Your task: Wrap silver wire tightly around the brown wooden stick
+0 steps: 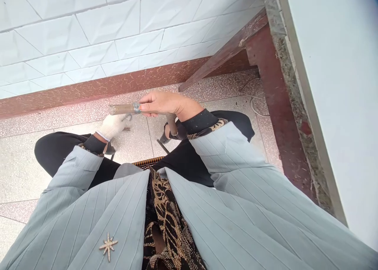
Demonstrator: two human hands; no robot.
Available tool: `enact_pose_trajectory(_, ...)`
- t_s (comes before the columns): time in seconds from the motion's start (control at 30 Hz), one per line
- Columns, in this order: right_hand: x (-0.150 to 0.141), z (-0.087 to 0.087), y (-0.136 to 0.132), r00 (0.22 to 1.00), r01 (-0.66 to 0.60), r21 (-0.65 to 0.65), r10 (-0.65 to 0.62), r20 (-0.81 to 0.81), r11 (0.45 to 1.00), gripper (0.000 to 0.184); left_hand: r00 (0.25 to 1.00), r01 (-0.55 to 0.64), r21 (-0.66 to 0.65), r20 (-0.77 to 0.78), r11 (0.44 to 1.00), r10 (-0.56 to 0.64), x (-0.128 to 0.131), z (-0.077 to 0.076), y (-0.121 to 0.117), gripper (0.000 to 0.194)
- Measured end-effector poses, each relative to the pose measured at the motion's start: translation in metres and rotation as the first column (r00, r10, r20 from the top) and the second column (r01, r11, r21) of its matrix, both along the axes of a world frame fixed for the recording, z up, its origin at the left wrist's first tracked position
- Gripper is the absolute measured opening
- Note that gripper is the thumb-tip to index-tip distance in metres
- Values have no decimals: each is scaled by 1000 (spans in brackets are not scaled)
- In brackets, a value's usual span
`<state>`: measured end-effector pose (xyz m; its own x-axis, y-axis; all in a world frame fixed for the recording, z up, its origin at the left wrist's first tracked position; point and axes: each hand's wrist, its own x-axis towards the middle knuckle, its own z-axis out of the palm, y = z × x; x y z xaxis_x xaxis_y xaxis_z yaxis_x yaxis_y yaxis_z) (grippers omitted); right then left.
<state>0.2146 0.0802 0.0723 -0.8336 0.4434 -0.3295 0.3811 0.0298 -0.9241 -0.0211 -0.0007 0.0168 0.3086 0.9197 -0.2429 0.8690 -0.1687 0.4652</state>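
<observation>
My left hand, in a white knitted glove, is below the left end of a brownish stick. Its fingers are curled, and a small grey curved piece shows at their tips. What the glove grips is mostly hidden. Bare and closed, my right hand holds the stick just right of a band of silvery wire wound around it. Under my right wrist, a similar brown length points down toward my foot; whether it joins the stick is hidden.
I sit low, knees apart, on a seat with an orange-and-black woven edge. A tiled wall stands ahead. At right are a dark red wooden frame with a slanting brace and a pale slab. Thin cable lies on the floor.
</observation>
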Motion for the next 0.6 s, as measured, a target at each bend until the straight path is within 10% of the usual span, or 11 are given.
enact_pose_trajectory(0.2,-7,-6,2,939,223,308,-288,186,925,37,992,122,-135,33,983,-119,5,10,-3,28)
enact_pose_trajectory(0.3,-10,-14,6,862,83,521,-324,390,849,32,963,203,-133,-150,970,-222,9,18,-3,27)
enact_pose_trajectory(0.43,-13,-19,5,774,-315,344,30,632,884,26,908,270,-76,-311,960,-280,7,25,-1,24)
enact_pose_trajectory(0.6,-8,-14,6,801,-444,17,389,456,896,30,975,208,-72,-59,975,-212,-2,32,4,28)
